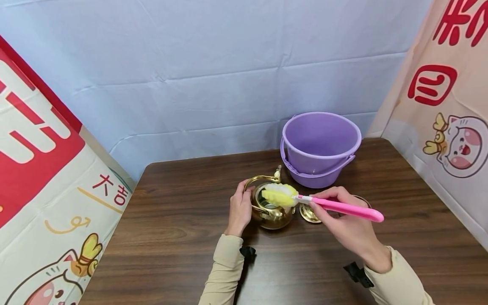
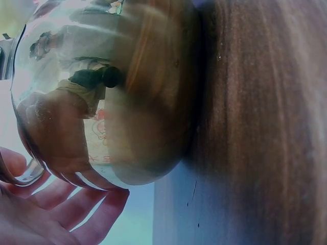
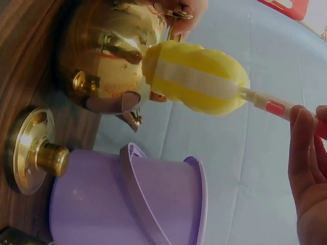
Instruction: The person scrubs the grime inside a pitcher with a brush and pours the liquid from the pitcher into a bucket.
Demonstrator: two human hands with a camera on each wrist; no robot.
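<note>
A brass kettle (image 1: 271,217), its lid off, stands on the table. My left hand (image 1: 241,208) holds it at the left side by its raised handle; in the left wrist view the fingers (image 2: 102,214) lie against the shiny body. My right hand (image 1: 348,218) grips a sponge bottle brush by its pink handle (image 1: 347,208). The brush's yellow-and-white sponge head (image 1: 280,195) hovers over the kettle's mouth, and the right wrist view shows it outside the body. Right of the kettle lies the brass lid (image 1: 309,214), knob up in the right wrist view (image 3: 33,150).
A purple bucket (image 1: 320,167) with its handle hanging down stands behind the kettle at the back right. The dark wooden table (image 1: 183,237) meets a pale blue cloth backdrop (image 1: 198,84). Printed banners (image 1: 453,140) flank both sides.
</note>
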